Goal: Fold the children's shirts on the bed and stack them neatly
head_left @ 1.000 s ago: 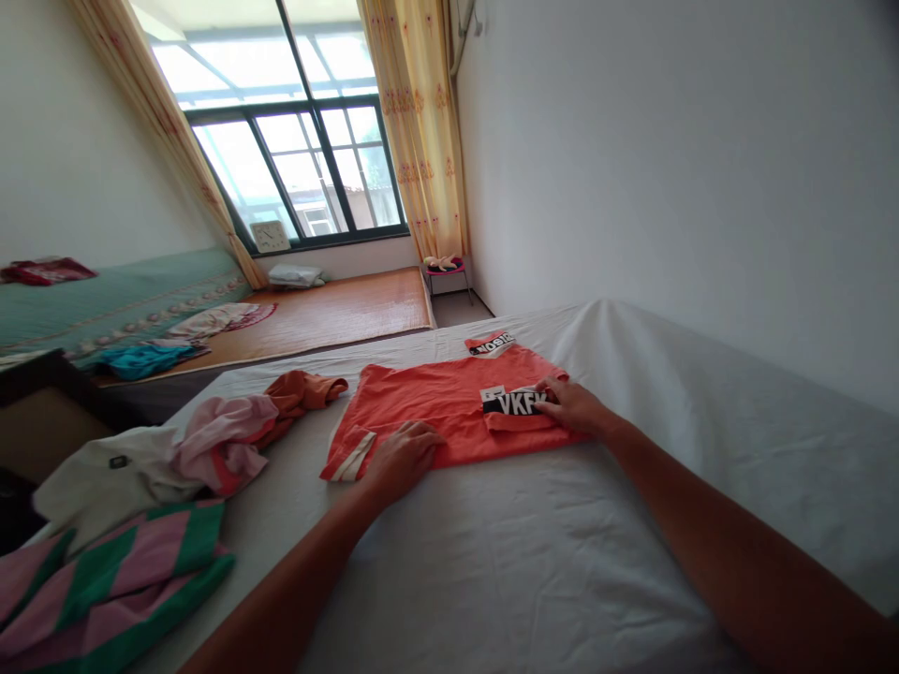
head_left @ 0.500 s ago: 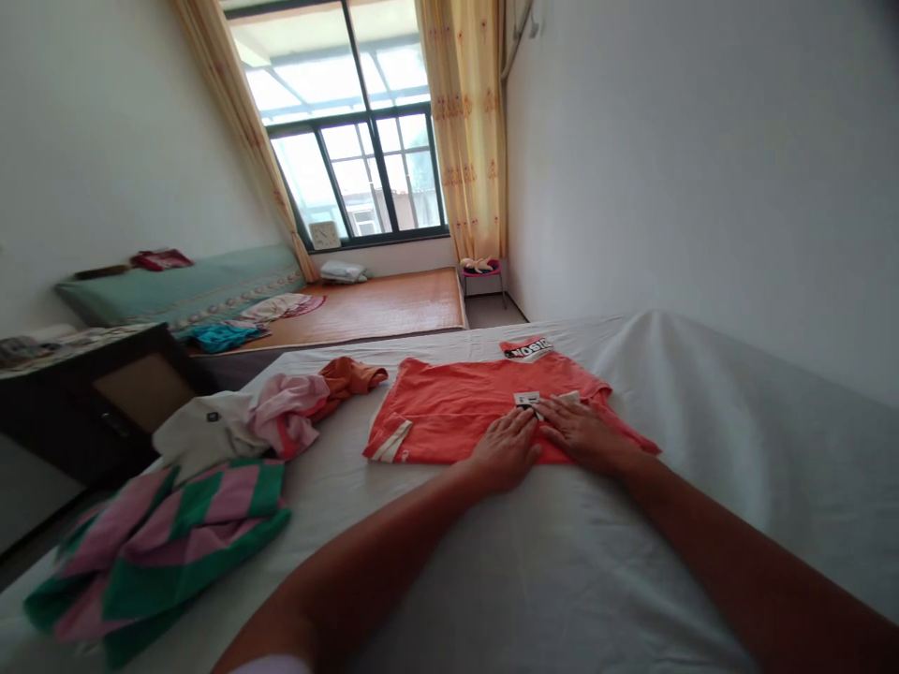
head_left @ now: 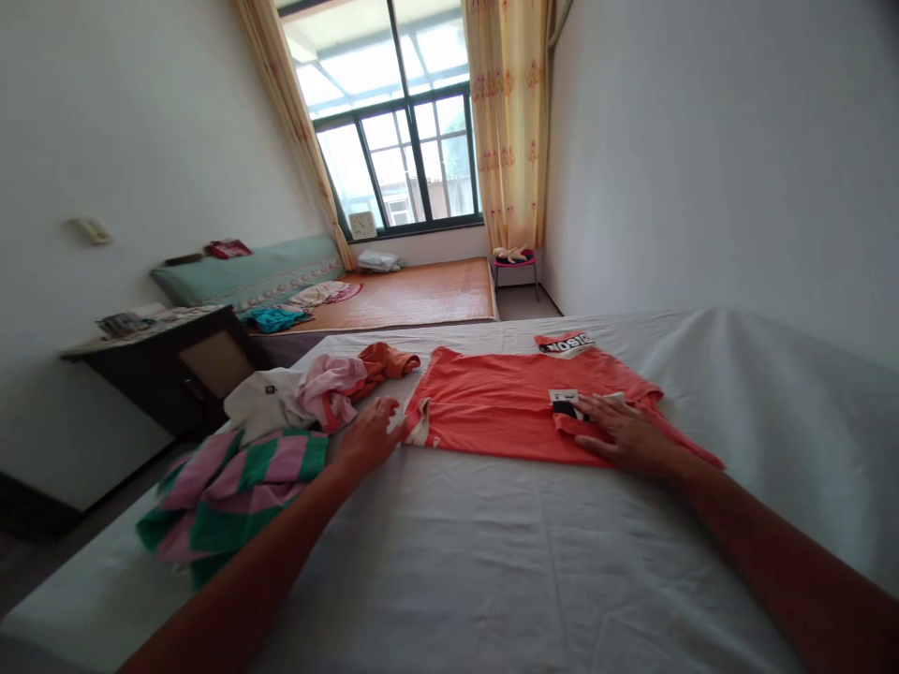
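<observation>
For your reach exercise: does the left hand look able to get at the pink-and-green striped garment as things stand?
Probably yes. The left hand rests at the orange T-shirt's edge, and the pink-and-green striped garment lies just beside it with nothing between.
</observation>
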`<state>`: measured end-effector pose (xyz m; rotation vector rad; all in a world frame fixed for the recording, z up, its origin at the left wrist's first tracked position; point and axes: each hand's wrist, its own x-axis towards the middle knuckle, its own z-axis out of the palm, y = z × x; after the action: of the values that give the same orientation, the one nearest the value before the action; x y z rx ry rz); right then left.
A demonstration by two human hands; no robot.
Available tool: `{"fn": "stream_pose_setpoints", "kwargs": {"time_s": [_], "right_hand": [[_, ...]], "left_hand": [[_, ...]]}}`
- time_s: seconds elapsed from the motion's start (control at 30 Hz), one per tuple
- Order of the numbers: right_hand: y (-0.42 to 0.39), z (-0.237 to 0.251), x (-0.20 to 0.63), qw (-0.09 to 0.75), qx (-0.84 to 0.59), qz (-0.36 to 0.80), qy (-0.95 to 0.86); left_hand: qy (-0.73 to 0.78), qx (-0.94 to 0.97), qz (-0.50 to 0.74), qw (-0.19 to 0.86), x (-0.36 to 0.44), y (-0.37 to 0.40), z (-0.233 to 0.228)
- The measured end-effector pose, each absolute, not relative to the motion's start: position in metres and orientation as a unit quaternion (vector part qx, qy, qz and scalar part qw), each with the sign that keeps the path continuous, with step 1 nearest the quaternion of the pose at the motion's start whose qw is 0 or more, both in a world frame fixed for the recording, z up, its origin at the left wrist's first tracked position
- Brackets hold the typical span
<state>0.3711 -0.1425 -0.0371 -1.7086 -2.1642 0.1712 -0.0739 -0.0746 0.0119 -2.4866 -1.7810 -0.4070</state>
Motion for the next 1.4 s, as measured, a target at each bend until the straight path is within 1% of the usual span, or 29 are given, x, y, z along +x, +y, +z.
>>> {"fn": "stream_pose_setpoints", "kwargs": {"time_s": [0.07,0.17,0.27,0.37,0.47,0.6,0.67,0.73,0.8,0.83,0.9,0.97,1.0,1.03,1.07,1.13,1.2,1.27,1.4], "right_hand": [[-0.148,-0.03,0.37,0.196,-0.583,0.073,-0.785],[-0.155,-0.018,0.369,0.182,-0.536,0.12,-0.815],[-0.16,-0.012,0.367,0.173,-0.529,0.165,-0.815],[-0.161,-0.013,0.368,0.175,-0.528,0.182,-0.811],[-0.16,-0.016,0.373,0.178,-0.519,0.174,-0.818],[-0.155,-0.019,0.38,0.174,-0.495,0.168,-0.835],[-0.153,-0.02,0.383,0.177,-0.494,0.165,-0.835],[-0.151,-0.02,0.384,0.18,-0.498,0.167,-0.832],[-0.15,-0.019,0.384,0.182,-0.499,0.175,-0.829],[-0.15,-0.019,0.384,0.182,-0.499,0.179,-0.829],[-0.15,-0.019,0.384,0.181,-0.499,0.181,-0.828],[-0.151,-0.02,0.383,0.181,-0.501,0.178,-0.827],[-0.151,-0.02,0.383,0.181,-0.502,0.177,-0.827],[-0.151,-0.021,0.383,0.182,-0.501,0.176,-0.827],[-0.151,-0.021,0.384,0.182,-0.497,0.178,-0.829],[-0.151,-0.021,0.384,0.182,-0.486,0.181,-0.836],[-0.151,-0.021,0.385,0.179,-0.478,0.179,-0.841],[-0.15,-0.019,0.386,0.174,-0.476,0.17,-0.845],[-0.149,-0.018,0.389,0.168,-0.482,0.155,-0.845]], "left_hand": [[-0.582,-0.805,-0.11,-0.003,-0.079,-0.089,0.012],[-0.579,-0.809,-0.108,0.008,-0.067,-0.102,0.006],[-0.58,-0.807,-0.108,0.018,-0.047,-0.098,0.001],[-0.572,-0.812,-0.117,0.012,-0.035,-0.081,0.0],[-0.559,-0.812,-0.169,0.004,-0.033,-0.063,0.005],[-0.566,-0.771,-0.291,-0.014,-0.044,-0.049,0.019],[-0.545,-0.763,-0.345,-0.047,-0.055,-0.044,0.024],[-0.519,-0.761,-0.372,-0.115,-0.069,-0.04,0.025],[-0.516,-0.758,-0.35,-0.192,-0.084,-0.035,0.02],[-0.53,-0.756,-0.321,-0.212,-0.091,-0.033,0.017],[-0.584,-0.745,-0.264,-0.186,-0.105,-0.029,0.012],[-0.631,-0.725,-0.245,-0.126,-0.117,-0.027,0.01],[-0.633,-0.724,-0.245,-0.119,-0.122,-0.028,0.012],[-0.614,-0.738,-0.242,-0.138,-0.126,-0.03,0.014],[-0.575,-0.765,-0.228,-0.179,-0.13,-0.033,0.016],[-0.471,-0.825,-0.162,-0.268,-0.132,-0.041,0.021],[-0.413,-0.855,-0.107,-0.295,-0.127,-0.05,0.021],[-0.418,-0.862,-0.112,-0.263,-0.117,-0.056,0.018],[-0.433,-0.855,-0.231,-0.169,-0.1,-0.052,0.011]]}}
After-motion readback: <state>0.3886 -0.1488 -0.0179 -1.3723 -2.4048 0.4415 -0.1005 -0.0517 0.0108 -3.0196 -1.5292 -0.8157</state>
